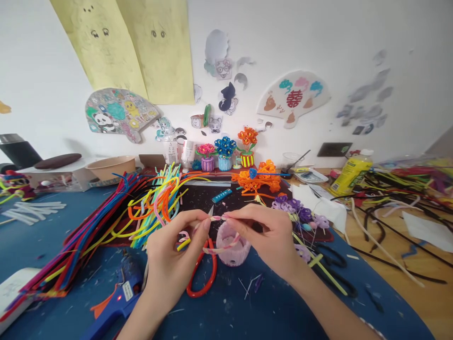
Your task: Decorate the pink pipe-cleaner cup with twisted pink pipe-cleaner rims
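Note:
A pink-and-white twisted pipe cleaner (220, 250) is pinched between the fingertips of my left hand (170, 257) and my right hand (271, 238). The two hands almost meet at its upper stretch, and part of it loops down beneath them. Behind and below that loop stands a small pale pink pot (233, 260), apparently wound from pipe cleaner, with a dark dot low on its side. Red-handled scissors (201, 293) lie on the blue mat just left of the pot, their blades partly hidden by my left hand.
A blue glue gun (120, 297) with a lit red light lies at lower left. Bundled pipe cleaners (76, 250) spread behind it. Purple flowers (299, 208) and orange flowers (260, 179) sit to the right and back. Several finished flower pots (225, 163) stand along the wall.

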Available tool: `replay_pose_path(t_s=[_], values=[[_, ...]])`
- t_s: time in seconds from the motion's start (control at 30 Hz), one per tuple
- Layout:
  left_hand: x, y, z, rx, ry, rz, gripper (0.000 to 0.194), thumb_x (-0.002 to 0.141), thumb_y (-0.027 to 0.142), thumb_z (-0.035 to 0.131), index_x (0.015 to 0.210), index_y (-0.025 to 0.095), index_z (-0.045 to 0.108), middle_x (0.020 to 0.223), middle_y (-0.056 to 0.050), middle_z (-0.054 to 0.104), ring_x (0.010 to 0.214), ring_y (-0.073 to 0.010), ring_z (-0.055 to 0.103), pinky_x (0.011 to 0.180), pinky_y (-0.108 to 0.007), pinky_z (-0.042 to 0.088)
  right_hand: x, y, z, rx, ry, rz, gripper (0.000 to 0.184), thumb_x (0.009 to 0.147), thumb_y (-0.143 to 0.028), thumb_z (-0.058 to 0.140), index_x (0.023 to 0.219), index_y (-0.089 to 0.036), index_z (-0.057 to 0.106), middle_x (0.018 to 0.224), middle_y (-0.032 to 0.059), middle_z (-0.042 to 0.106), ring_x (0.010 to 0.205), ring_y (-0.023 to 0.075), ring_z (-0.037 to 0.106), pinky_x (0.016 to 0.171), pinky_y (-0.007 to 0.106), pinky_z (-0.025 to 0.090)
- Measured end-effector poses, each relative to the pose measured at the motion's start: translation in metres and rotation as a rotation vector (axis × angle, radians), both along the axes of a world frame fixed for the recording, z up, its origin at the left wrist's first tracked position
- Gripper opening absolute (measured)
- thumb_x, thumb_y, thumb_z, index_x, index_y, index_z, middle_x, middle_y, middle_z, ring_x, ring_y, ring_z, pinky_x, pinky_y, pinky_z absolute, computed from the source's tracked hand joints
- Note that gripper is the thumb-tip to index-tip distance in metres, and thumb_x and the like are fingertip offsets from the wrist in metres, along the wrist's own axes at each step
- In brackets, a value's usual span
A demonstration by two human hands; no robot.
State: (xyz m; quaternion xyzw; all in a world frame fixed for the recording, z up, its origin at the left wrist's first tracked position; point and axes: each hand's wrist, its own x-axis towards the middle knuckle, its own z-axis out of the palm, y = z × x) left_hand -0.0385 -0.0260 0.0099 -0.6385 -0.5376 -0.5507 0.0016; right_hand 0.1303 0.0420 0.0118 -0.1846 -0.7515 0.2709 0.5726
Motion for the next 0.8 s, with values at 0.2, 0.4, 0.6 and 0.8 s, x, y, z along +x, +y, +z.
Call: replay_pose_path(t_s=[0.2,0.4,0.6,0.8], values=[[-0.0004,0.0004,-0.0014,0.0,0.015,0.006,0.005,0.086,0.019,0.063,0.087,0.024,0.064,0.07,0.007,0.066,0.058,-0.0055,0.06,0.057,-0.014,0.047,0.0004,-0.0014,0.0009,0.012,-0.018,0.01,0.011,0.083,-0.009,0.068,0.086,-0.015,0.076,0.069,0.0021,0.071,0.056,0.0097,0.06,0.051,0.02,0.046],[0.0008,0.0001,0.0017,0.016,0.07,0.027,0.005,0.086,0.017,0.062,0.085,0.022,0.064,0.068,0.006,0.066,0.055,-0.0053,0.057,0.055,-0.014,0.046,0.0006,-0.0014,-0.0001,-0.006,-0.029,0.004,0.009,0.084,-0.013,0.068,0.086,-0.015,0.076,0.069,0.0027,0.071,0.054,0.0105,0.059,0.048,0.021,0.045],[0.0021,0.0009,0.0028,0.04,0.112,0.038,0.006,0.086,0.017,0.062,0.085,0.022,0.064,0.065,0.008,0.065,0.054,-0.0049,0.056,0.054,-0.013,0.045,0.0005,-0.0018,-0.0008,-0.006,-0.027,0.003,0.008,0.084,-0.014,0.069,0.086,-0.015,0.076,0.069,0.0027,0.072,0.055,0.0104,0.059,0.048,0.021,0.045],[0.0007,0.0004,0.0013,0.045,0.124,0.044,0.006,0.085,0.017,0.062,0.085,0.022,0.064,0.064,0.008,0.064,0.053,-0.0053,0.056,0.053,-0.014,0.045,0.0002,-0.0016,-0.0002,0.01,-0.023,-0.002,0.007,0.083,-0.014,0.069,0.085,-0.016,0.076,0.068,0.0022,0.071,0.055,0.0103,0.059,0.048,0.021,0.046]])
